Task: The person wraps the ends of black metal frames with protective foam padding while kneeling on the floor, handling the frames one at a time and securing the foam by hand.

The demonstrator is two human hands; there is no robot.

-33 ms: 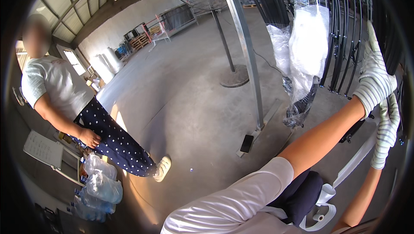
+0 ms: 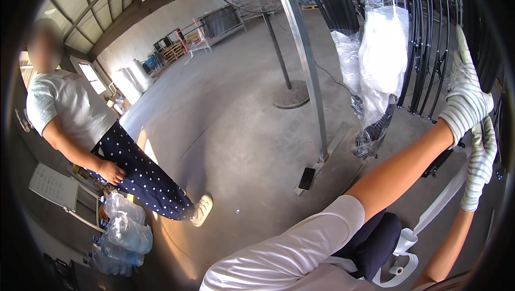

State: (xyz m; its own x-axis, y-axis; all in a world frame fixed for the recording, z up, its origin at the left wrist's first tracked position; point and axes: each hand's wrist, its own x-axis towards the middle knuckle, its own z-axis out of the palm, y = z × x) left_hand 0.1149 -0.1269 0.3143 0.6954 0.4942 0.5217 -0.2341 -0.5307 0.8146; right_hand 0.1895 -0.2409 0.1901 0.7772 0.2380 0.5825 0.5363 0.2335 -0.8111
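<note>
Both my hands wear striped knitted gloves and are raised at the far right, against a bundle of long black tubes (image 2: 487,49). My left hand (image 2: 465,95) is higher, closed along the bundle's near side with its long fingers pointing up. Just below, my right hand (image 2: 480,165) is closed at the bundle's lower part. A white strip (image 2: 441,198) runs up from a white roll (image 2: 406,241) by my knee to the right hand, which appears to hold it. Its upper end is hidden behind the gloves.
More black tubes (image 2: 429,49) hang beside a plastic-wrapped bundle (image 2: 383,49). A metal post (image 2: 307,57) stands on a floor bar with a phone (image 2: 307,179) on it. Behind are a pedestal fan (image 2: 291,95) and cable. At left, a person (image 2: 75,97) stands near bagged water bottles (image 2: 129,232).
</note>
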